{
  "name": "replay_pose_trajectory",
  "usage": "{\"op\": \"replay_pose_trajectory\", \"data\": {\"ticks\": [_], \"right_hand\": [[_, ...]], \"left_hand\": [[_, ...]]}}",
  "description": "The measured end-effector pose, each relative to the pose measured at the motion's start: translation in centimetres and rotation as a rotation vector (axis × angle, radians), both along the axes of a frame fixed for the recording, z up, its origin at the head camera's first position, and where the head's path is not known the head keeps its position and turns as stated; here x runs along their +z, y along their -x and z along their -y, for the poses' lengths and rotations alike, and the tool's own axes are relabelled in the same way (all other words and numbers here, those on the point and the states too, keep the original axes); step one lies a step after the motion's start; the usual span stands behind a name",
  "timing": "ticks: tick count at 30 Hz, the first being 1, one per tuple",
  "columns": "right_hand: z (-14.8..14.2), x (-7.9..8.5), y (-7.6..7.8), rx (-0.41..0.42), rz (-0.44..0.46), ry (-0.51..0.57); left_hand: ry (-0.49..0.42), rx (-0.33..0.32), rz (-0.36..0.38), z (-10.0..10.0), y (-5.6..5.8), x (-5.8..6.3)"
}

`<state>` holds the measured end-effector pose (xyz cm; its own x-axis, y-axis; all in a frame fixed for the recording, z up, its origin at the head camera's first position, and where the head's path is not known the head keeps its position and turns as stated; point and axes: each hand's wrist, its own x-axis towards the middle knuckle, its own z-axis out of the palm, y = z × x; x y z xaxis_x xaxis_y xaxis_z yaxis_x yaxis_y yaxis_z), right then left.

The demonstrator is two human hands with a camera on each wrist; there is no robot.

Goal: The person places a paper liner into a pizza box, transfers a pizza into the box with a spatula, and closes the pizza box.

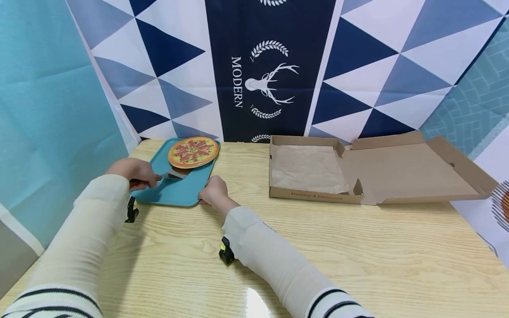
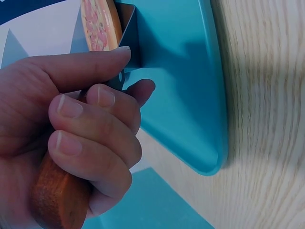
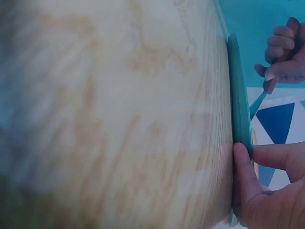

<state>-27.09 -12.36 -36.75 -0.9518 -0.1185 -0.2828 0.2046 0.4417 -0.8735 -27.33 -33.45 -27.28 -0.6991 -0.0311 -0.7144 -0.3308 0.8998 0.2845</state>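
My left hand (image 1: pixel 137 172) grips the wooden handle (image 2: pixel 59 198) of a pizza server, fingers curled round it and the index finger stretched toward the metal blade. That blade (image 1: pixel 177 173) reaches to the near edge of a round pizza (image 1: pixel 193 152), its tip hidden under the crust. The pizza lies at the back of a teal tray (image 1: pixel 167 198), overlapping the tray's right rim in the head view. At the tray's near right side, my right hand (image 1: pixel 214 193) pinches the rim between thumb and finger, which the right wrist view shows close up.
An opened cardboard pizza box (image 1: pixel 316 196) lies right of the tray, lined with paper (image 1: pixel 308 168), its lid (image 1: pixel 413 168) folded out to the right. A patterned curtain (image 1: pixel 175 57) hangs behind the wooden table (image 1: pixel 191 256). Teal cloth (image 1: pixel 51 110) hangs at the left.
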Motion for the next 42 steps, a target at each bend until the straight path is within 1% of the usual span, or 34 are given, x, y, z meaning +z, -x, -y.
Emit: {"op": "replay_pose_trajectory", "data": {"ticks": [3, 9, 17, 20, 24, 27, 31, 35, 38, 42], "right_hand": [[0.0, 0.0, 0.0, 0.002, 0.002, 0.005], [0.0, 0.0, 0.0, 0.002, 0.001, 0.011], [0.0, 0.0, 0.0, 0.001, -0.005, 0.003], [-0.1, -0.1, 0.0, 0.004, -0.005, 0.007], [0.0, -0.2, 0.0, 0.003, -0.003, 0.023], [0.0, -0.1, 0.0, 0.005, -0.005, 0.020], [0.0, -0.1, -0.1, 0.009, -0.009, 0.009], [0.0, -0.2, -0.1, 0.010, -0.015, 0.001], [0.0, -0.2, 0.0, 0.011, -0.019, -0.004], [0.0, -0.2, -0.1, 0.010, -0.020, -0.002]], "left_hand": [[-0.009, 0.009, -0.002, -0.1, 0.2, 0.0], [-0.023, 0.007, 0.014, -0.4, 0.7, -0.1], [-0.023, 0.010, 0.030, -0.7, 1.2, 0.0], [-0.033, -0.005, 0.029, -0.8, 1.4, 0.0], [-0.038, -0.059, 0.029, -1.0, 1.7, 0.0], [-0.037, -0.076, 0.030, -1.2, 1.9, 0.0], [-0.026, -0.069, 0.034, -1.5, 2.3, -0.1], [-0.009, -0.101, 0.029, -1.7, 2.8, -0.2], [-0.006, -0.113, 0.027, -1.8, 3.2, -0.2], [-0.019, -0.081, 0.027, -2.0, 3.4, 0.0]]}}
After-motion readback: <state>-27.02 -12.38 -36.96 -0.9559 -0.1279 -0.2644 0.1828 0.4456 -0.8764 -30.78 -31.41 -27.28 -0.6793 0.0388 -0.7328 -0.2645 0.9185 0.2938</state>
